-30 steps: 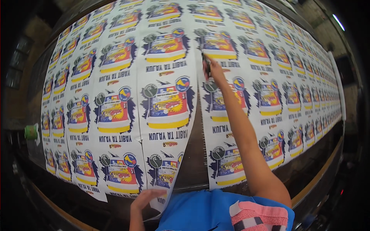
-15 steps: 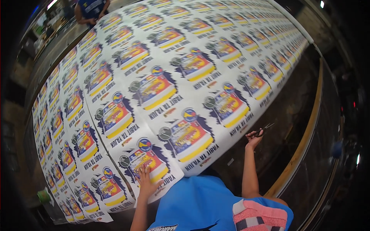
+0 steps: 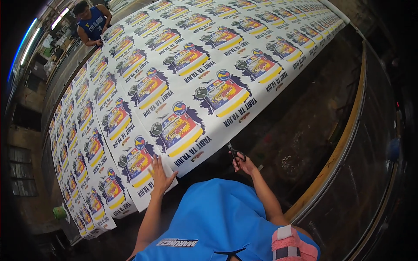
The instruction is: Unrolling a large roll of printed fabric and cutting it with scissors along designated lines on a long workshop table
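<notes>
A wide white printed sheet (image 3: 191, 100) with repeated colourful pictures lies across a big dark table (image 3: 300, 139), with cuts dividing its left part into strips. My left hand (image 3: 161, 176) rests open on the sheet near its lower edge, fingers apart. My right hand (image 3: 241, 163) grips black-handled scissors (image 3: 237, 154), their blades pointing up at the sheet's near edge, just right of the left hand.
A co-worker (image 3: 91, 26) in a blue sleeveless top leans at the sheet's far left edge. A green roll (image 3: 59, 213) sits at the lower left. A pale wooden edge (image 3: 328, 169) and a dark glossy surface (image 3: 361, 182) are on the right.
My right hand came off the middle of the sheet with the scissors and now meets its near edge. My left hand moved onto the sheet. The view swung, bringing the co-worker into sight.
</notes>
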Tool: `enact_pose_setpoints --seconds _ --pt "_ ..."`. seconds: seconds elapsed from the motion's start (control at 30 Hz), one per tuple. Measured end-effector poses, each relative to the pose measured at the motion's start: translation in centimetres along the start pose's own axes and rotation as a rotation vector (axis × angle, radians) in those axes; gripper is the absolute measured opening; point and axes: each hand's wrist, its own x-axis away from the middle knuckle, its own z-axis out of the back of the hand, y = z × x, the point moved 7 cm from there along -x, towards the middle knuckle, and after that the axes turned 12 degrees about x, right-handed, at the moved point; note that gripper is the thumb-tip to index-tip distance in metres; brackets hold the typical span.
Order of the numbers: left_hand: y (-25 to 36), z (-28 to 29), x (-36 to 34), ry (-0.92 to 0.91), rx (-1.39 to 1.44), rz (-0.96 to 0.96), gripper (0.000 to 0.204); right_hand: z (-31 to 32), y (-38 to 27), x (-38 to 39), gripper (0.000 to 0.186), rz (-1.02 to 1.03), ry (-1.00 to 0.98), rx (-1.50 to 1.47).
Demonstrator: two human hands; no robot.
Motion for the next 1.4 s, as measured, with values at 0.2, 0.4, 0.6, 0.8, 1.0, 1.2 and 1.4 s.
enact_pose_setpoints --seconds 0.2,0.4,0.6,0.8,1.0,1.2,1.4 --pt "17.3 -5.5 -3.5 -0.071 -0.003 -0.32 0.118 -4.2 -6.1 6.9 0.056 0.217 -0.158 0.077" --pt "22.1 -9.9 -7.2 -0.089 -0.218 -0.412 0.091 -5.3 -9.6 6.8 0.038 0.187 -0.053 0.457" --pt "20.3 -12.5 -6.4 -0.115 -0.175 -0.483 0.072 -6.0 -10.7 4.2 0.047 0.143 -0.039 0.514" --pt "19.9 -12.4 -6.7 -0.109 -0.112 -0.427 0.07 -6.7 -10.5 4.0 0.051 0.096 0.019 0.533" --pt "19.9 -11.9 -6.5 -0.228 -0.028 -0.392 0.069 -7.5 -12.8 -3.1 0.053 0.088 0.004 0.585" --pt "19.2 -9.6 -7.7 -0.415 0.203 -0.384 0.07 -7.8 -15.0 -12.2 0.049 0.21 0.007 0.577" --pt "18.6 -6.7 -9.8 -0.65 0.626 -0.282 0.053 -8.8 -17.6 -21.3 0.052 0.209 -0.072 0.58"
